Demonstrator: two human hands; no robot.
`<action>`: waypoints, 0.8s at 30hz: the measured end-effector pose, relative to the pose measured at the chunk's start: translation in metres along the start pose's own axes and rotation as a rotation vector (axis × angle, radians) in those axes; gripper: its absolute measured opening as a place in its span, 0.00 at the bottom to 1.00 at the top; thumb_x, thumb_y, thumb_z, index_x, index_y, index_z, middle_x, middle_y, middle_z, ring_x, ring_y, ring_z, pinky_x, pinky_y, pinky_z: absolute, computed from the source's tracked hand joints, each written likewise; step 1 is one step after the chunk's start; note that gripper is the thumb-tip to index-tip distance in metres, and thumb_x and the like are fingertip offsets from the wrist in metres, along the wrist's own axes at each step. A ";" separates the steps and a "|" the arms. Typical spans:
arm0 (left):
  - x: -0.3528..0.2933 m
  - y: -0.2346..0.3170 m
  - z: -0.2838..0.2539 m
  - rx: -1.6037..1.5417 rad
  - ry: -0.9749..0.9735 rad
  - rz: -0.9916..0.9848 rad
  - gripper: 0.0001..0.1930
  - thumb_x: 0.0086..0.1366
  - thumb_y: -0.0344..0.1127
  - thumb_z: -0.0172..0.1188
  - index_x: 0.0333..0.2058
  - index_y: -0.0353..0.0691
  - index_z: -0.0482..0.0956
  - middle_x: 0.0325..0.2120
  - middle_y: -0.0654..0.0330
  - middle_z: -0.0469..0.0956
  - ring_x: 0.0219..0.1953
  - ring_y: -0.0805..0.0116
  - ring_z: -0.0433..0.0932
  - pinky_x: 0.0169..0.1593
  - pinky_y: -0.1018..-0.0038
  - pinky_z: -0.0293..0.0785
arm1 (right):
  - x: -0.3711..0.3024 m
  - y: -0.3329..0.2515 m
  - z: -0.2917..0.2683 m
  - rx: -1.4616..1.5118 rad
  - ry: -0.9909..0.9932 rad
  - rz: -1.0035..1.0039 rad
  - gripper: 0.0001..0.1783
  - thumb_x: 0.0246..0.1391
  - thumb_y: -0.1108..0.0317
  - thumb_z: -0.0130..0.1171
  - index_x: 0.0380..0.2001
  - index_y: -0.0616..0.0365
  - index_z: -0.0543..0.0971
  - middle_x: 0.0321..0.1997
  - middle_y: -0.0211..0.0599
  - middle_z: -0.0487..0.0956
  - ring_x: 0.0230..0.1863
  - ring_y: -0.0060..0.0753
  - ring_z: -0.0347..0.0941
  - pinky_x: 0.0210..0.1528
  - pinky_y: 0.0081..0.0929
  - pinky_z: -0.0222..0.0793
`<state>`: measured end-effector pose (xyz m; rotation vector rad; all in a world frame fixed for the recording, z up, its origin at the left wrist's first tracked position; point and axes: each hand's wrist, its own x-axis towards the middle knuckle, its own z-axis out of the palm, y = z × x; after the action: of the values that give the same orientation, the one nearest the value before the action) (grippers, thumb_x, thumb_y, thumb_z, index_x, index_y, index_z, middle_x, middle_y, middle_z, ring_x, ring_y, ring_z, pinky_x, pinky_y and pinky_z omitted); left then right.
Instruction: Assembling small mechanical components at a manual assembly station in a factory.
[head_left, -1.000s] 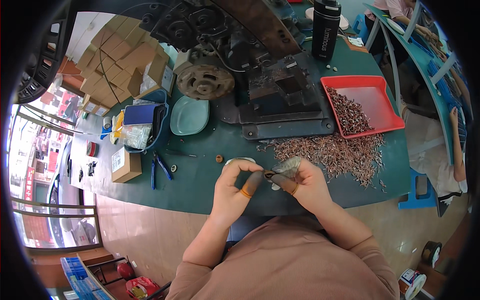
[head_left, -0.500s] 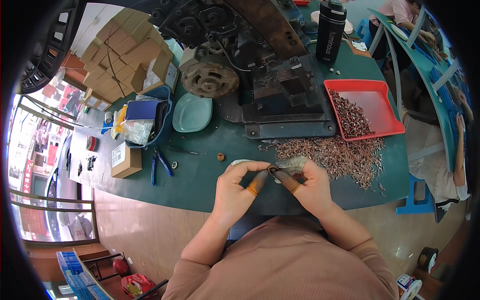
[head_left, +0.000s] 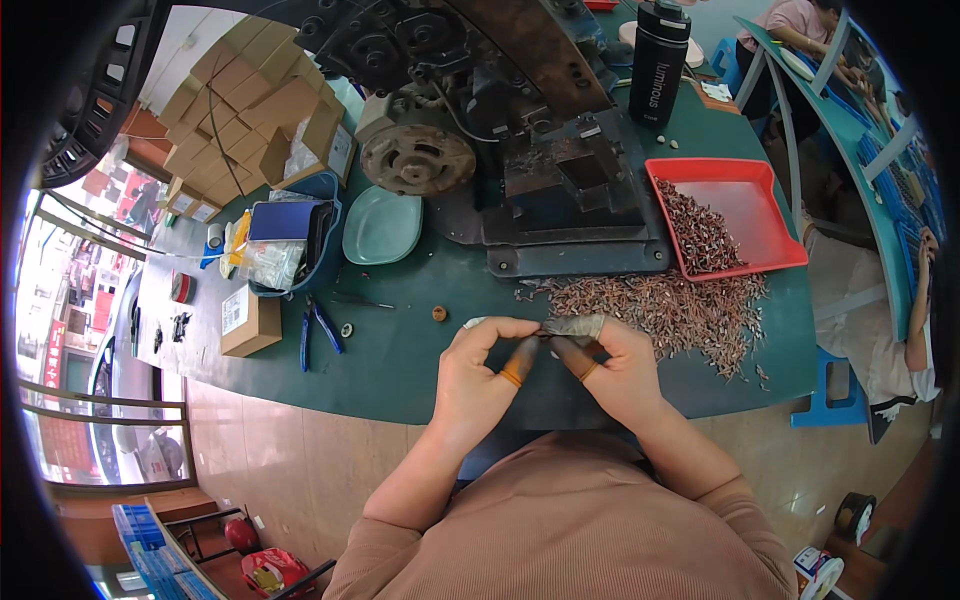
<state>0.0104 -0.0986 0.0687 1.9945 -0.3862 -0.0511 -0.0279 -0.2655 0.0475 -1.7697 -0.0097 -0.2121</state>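
Note:
My left hand (head_left: 482, 368) and my right hand (head_left: 612, 366) meet over the green table's near edge (head_left: 400, 385). Their fingertips, covered with dark finger cots, pinch one small metal part (head_left: 545, 333) between them. Just beyond my right hand lies a spread pile of small brownish metal parts (head_left: 672, 306). A red tray (head_left: 745, 205) holding more of the same parts sits behind the pile.
A dark press machine (head_left: 520, 150) fills the table's far middle, with a black bottle (head_left: 656, 62) behind it. To the left are a pale green dish (head_left: 383, 226), a blue bin (head_left: 300, 245), blue-handled pliers (head_left: 315, 330), a small carton (head_left: 248, 320) and stacked cardboard boxes (head_left: 255, 110). Other people sit at right.
Both hands stay joined at the same spot, fingers shifting slightly on the small part. The view has tilted a little.

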 end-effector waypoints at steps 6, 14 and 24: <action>0.000 -0.004 0.003 -0.115 0.000 -0.090 0.09 0.54 0.24 0.63 0.35 0.38 0.79 0.32 0.61 0.80 0.39 0.68 0.76 0.46 0.75 0.69 | 0.002 0.005 0.004 0.137 -0.020 0.076 0.10 0.51 0.74 0.62 0.39 0.57 0.81 0.29 0.26 0.79 0.26 0.11 0.69 0.29 0.14 0.67; 0.000 -0.005 0.001 -0.162 -0.029 -0.087 0.09 0.55 0.23 0.62 0.35 0.37 0.78 0.32 0.61 0.79 0.38 0.71 0.76 0.45 0.78 0.69 | 0.002 0.010 0.003 0.206 -0.040 0.153 0.07 0.52 0.74 0.61 0.36 0.60 0.79 0.28 0.23 0.78 0.27 0.09 0.69 0.29 0.12 0.66; 0.004 -0.013 -0.009 -0.162 -0.011 -0.155 0.07 0.57 0.21 0.59 0.36 0.34 0.77 0.33 0.62 0.79 0.39 0.75 0.75 0.47 0.80 0.68 | 0.003 0.014 0.004 0.341 -0.071 0.267 0.09 0.53 0.75 0.61 0.38 0.62 0.77 0.34 0.27 0.78 0.35 0.15 0.73 0.37 0.15 0.69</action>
<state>0.0195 -0.0866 0.0614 1.8610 -0.2266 -0.1848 -0.0226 -0.2651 0.0332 -1.4201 0.1320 0.0457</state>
